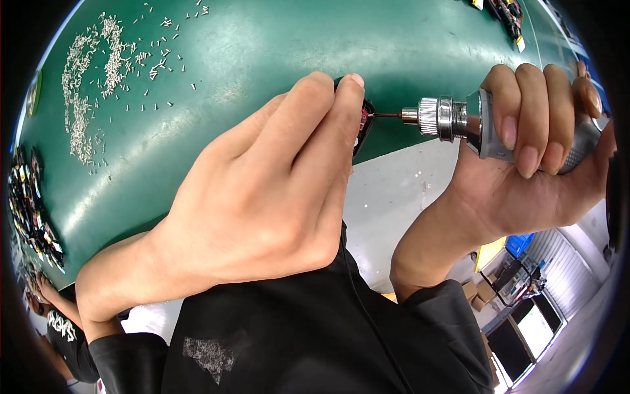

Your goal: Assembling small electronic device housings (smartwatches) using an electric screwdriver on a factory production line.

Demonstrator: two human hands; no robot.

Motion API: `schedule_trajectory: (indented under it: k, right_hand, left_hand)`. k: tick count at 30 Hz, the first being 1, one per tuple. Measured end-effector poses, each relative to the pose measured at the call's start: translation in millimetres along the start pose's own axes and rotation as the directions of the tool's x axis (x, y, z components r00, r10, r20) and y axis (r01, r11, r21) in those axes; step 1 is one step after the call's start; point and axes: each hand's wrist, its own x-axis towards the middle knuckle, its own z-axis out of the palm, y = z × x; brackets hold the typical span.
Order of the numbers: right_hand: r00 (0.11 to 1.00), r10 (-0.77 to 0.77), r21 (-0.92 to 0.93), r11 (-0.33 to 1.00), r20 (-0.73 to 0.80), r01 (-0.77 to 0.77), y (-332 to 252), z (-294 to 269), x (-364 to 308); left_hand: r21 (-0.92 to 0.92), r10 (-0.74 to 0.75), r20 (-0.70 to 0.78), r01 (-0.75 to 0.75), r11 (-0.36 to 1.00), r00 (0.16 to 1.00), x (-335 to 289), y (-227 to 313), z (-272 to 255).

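Observation:
My right hand [531, 125] is wrapped round a grey electric screwdriver [440, 118] with a knurled metal collar. Its thin bit points left and meets a small black part [365, 125] with red bits on its edge. My left hand [262, 177] is closed over that part near the green table's front edge, fingers pressed together. Most of the part is hidden behind my fingers, so its full shape does not show.
Many small silver screws [111, 59] lie scattered on the green table [249, 39] at the far left. Black assemblies with wires [29, 197] are piled at the left edge, more [508, 20] at the far right. Another person [65, 328] is at the lower left.

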Motion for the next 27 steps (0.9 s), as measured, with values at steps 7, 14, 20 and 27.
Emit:
schedule_trajectory:
  k: [7,14,20,27]
  right_hand:
    - [1.000,-0.004,0.016,1.000,-0.020,0.005,7,-3,-3]
    - [0.985,0.042,-0.079,0.996,0.167,-0.029,5,-6,4]
    - [0.958,0.054,-0.222,0.975,0.280,0.010,11,9,16]
    - [0.978,-0.020,-0.214,0.975,0.207,0.065,23,40,14]
  left_hand:
    - [-0.017,-0.009,-0.023,0.009,1.000,1.000,1,1,3]
    - [-0.024,0.024,-0.037,-0.025,0.999,0.999,1,1,3]
    - [-0.048,0.007,0.005,-0.007,0.999,1.000,6,-1,0]
    - [-0.066,-0.017,0.109,0.024,0.998,0.994,3,-7,-25]
